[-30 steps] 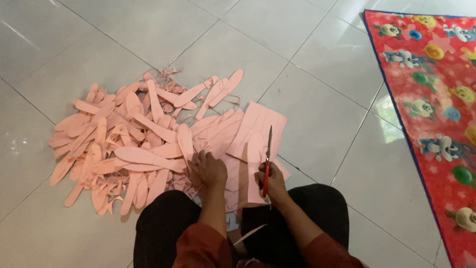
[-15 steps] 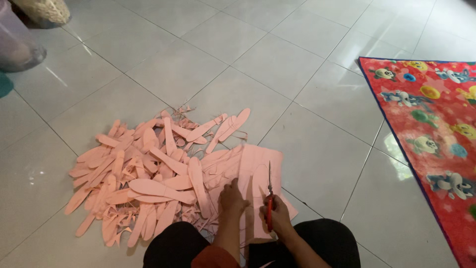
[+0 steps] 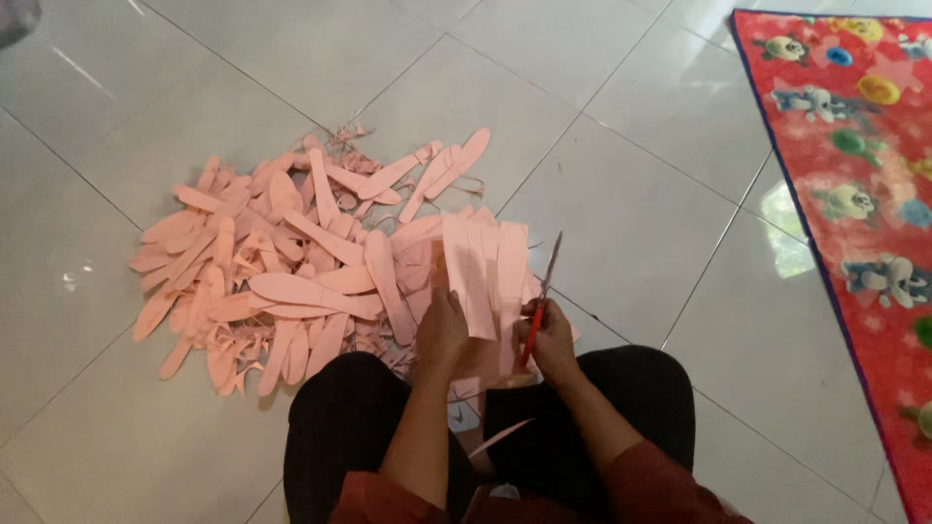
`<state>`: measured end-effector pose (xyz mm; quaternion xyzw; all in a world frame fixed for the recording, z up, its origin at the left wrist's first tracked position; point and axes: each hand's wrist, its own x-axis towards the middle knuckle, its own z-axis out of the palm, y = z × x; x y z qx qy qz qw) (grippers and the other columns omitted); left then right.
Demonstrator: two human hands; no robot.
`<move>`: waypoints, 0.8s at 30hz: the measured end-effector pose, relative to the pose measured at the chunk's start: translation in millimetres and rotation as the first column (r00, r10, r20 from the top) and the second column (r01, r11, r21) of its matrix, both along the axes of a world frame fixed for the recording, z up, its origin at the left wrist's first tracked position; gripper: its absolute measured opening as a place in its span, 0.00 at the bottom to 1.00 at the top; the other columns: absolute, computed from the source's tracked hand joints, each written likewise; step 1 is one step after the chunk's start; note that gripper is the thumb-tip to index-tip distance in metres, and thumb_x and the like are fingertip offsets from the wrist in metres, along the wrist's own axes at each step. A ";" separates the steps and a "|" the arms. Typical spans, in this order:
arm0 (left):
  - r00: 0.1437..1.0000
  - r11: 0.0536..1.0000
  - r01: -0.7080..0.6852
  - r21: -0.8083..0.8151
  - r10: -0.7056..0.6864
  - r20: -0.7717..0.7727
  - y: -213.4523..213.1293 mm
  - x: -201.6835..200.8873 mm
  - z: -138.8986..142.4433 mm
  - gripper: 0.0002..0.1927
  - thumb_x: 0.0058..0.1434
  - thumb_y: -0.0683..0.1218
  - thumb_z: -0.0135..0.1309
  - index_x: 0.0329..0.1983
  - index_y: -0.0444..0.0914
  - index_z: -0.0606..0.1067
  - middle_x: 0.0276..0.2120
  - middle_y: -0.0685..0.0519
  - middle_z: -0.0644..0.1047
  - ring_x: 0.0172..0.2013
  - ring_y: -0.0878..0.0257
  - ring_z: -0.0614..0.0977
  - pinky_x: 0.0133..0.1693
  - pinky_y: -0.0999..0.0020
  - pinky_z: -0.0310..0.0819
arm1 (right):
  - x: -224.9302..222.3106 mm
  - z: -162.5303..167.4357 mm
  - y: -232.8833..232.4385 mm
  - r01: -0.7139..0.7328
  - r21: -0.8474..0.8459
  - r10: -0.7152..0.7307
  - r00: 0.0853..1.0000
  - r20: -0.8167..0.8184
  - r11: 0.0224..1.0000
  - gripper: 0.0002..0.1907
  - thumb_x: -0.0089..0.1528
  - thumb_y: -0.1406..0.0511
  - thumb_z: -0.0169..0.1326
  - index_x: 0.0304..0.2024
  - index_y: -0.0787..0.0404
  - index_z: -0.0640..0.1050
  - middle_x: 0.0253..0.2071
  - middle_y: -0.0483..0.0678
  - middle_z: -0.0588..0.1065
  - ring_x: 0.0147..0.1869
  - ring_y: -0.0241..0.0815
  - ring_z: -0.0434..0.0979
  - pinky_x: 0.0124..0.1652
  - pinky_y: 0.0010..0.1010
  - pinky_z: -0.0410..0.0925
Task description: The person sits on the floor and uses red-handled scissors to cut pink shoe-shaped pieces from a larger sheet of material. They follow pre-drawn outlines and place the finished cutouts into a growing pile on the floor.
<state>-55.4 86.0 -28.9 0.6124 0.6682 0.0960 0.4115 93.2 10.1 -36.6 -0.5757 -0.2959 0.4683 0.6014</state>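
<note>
Scissors with red handles (image 3: 540, 306), blades pointing up, sit gripped in the right hand (image 3: 551, 335) at lower centre of the frame. The left hand (image 3: 442, 328) pinches a pink foam sheet (image 3: 482, 272) just beside them. Pink sole-shaped foam cutouts (image 3: 282, 272) pile on the grey tiled floor (image 3: 641, 194) at left; a red patterned mat (image 3: 854, 194) lies at right.

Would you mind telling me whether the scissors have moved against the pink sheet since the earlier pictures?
No. The scissors in the right hand stay at the right edge of the pink sheet, blades pointing away from the person; only the camera shifted.
</note>
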 end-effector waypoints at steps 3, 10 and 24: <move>0.998 0.980 0.032 0.195 -0.042 0.043 -11.5 -6.5 -3.6 0.29 0.70 0.58 0.40 0.67 0.36 0.62 0.52 0.36 0.77 0.52 0.38 0.79 0.52 0.43 0.72 | 1.3 5.3 -7.1 0.053 0.046 -0.050 0.996 -0.072 0.998 0.17 0.56 0.75 0.59 0.45 0.64 0.69 0.39 0.42 0.73 0.40 0.35 0.75 0.39 0.27 0.70; 0.872 0.981 -0.037 0.192 -0.062 0.486 -48.0 -0.3 -32.1 0.32 0.70 0.52 0.53 0.73 0.36 0.61 0.57 0.40 0.75 0.49 0.50 0.80 0.49 0.58 0.75 | 4.4 2.1 -29.1 -0.113 -0.038 0.116 0.990 0.075 0.993 0.14 0.59 0.73 0.61 0.46 0.68 0.73 0.36 0.47 0.74 0.38 0.36 0.75 0.37 0.29 0.70; 0.448 0.945 -0.326 0.016 0.139 0.883 -27.2 -17.2 3.8 0.19 0.73 0.43 0.46 0.66 0.36 0.63 0.48 0.49 0.74 0.42 0.66 0.80 0.37 0.70 0.83 | 44.0 32.0 -77.5 0.176 0.051 -0.181 0.976 0.120 0.983 0.13 0.72 0.63 0.49 0.54 0.65 0.68 0.56 0.57 0.75 0.44 0.36 0.76 0.38 0.27 0.72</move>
